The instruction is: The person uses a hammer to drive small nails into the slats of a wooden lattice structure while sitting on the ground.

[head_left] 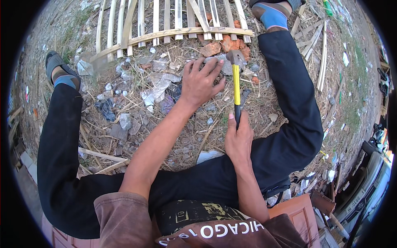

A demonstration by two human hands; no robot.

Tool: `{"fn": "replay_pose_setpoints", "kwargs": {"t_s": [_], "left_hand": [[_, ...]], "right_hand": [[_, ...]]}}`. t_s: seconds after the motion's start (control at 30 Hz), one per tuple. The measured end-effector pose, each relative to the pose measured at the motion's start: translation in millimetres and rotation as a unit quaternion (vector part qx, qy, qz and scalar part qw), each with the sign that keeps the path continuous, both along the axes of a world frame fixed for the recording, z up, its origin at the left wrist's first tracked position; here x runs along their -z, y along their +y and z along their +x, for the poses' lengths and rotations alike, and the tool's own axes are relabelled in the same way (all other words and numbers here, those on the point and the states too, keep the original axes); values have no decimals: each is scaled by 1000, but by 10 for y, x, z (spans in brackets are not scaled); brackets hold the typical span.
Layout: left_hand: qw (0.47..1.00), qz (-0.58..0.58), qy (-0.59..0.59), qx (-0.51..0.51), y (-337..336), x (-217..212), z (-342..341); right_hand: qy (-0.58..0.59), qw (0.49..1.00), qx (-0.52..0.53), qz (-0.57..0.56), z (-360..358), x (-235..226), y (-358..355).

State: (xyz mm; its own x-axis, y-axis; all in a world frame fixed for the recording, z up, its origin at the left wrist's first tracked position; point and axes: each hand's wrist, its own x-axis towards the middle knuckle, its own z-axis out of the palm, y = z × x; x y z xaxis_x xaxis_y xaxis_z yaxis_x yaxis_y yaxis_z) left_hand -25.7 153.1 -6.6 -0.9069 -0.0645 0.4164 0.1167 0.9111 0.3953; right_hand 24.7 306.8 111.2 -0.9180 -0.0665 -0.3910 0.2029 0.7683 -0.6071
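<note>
No container shows here, only littered ground [136, 124] strewn with dry straw, torn plastic and broken brick pieces [225, 44] beside a bamboo slat lattice [165, 25]. The right hand [239, 140] is wrapped around the black grip of a hammer [236, 78] with a yellow shaft, its grey metal head resting low just before the lattice's edge. The left hand [200, 82] lies with fingers spread flat on the rubble, just beside the hammer's head.

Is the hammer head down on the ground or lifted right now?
Down. The hammer head sits low among the rubble by the left hand fingertips; the right hand grips the black handle end.
</note>
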Motion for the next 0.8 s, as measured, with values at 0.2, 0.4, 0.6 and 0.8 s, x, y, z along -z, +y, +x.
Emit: {"fn": "replay_pose_setpoints", "kwargs": {"t_s": [0.2,0.4,0.6,0.8], "left_hand": [[1000,-4,-2,-4,-7,-5,-23],[1000,-9,-1,-1,16,0,-42],[1000,-13,-12,-9,7,-16,-18],[1000,-11,-4,-5,14,-12,-30]], "right_hand": [[2,999,17,-33,-97,-175,-46],[-2,1000,12,-16,-57,-61,-15],[35,997,38,-53,-1,-136,-1],[-8,1000,17,-15,15,13,64]]}}
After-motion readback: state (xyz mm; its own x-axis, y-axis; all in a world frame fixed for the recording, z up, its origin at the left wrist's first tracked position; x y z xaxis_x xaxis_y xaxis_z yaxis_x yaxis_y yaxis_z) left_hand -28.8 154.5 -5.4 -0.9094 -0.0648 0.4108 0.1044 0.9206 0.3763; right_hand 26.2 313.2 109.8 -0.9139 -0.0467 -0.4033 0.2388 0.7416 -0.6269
